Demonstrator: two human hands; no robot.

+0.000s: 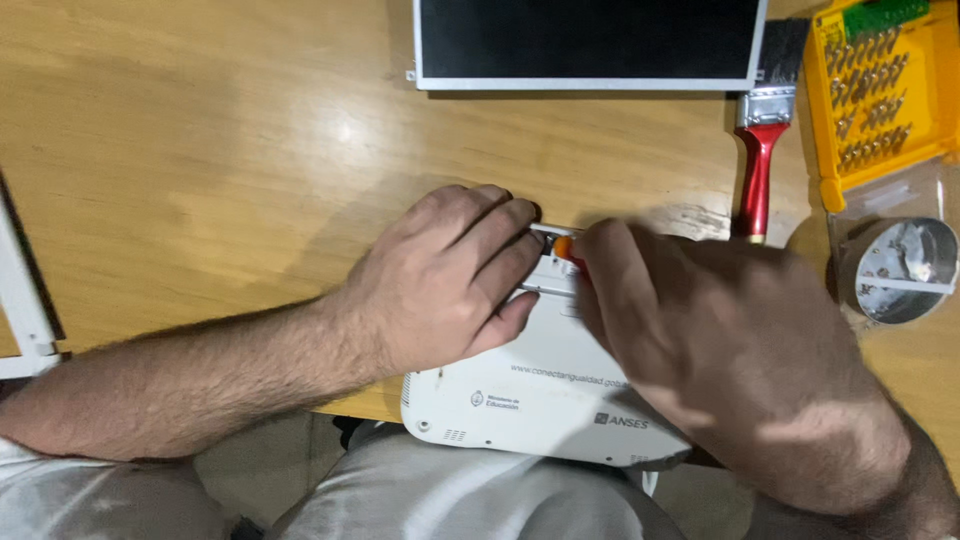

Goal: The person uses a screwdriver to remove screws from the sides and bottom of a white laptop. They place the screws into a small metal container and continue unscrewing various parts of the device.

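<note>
At the table's near edge: a white laptop base (540,395) lies flat, its front part overhanging the wooden table (200,150) above the person's lap; printed marks show on its casing
Left hand (440,280): palm down on the far left part of the laptop base; fingers curled and close together, pressing on the casing near its back edge; nothing is gripped inside them
Right hand (720,350): over the right part of the laptop base, blurred; fingers closed around a tool with an orange tip (565,247), most of which is hidden under the hand; the tip sits at the back edge of the base, just beside the left fingertips
Tool kind: cannot tell beyond the orange end
Screen panel (590,40): dark with a pale frame, flat on the table well beyond the hands
Paintbrush (762,140): red handle, metal ferrule, dark bristles; lying just right of the screen panel, its handle end near the right hand
Yellow bit case (880,85): open at the far right, rows of metal bits inside
Round metal tin (900,270): right of the hand, below the bit case; contents too small to tell
White frame piece (22,290): at the left edge, partly cut off
</note>
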